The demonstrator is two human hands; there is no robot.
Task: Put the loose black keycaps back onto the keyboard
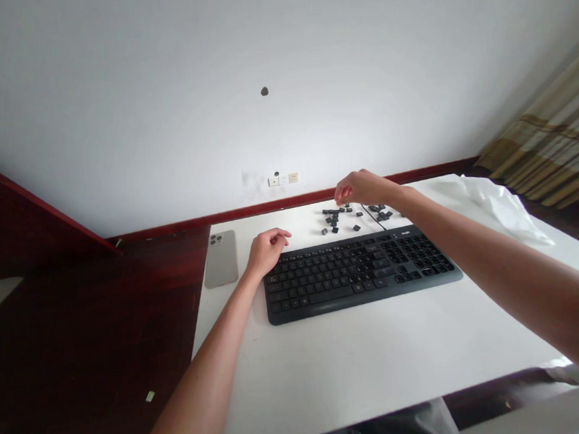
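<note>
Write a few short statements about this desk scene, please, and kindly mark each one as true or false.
1. Loose black keycaps lie on the white table beyond the keyboard. True.
2. The left hand is at the keyboard's far left corner. True.
3. Neither hand is anywhere near the loose keycaps. False: the right hand is close to them.
4. The smartphone lies face down on the table. True.
5. The smartphone is to the right of the keyboard. False: it is to the left of it.
</note>
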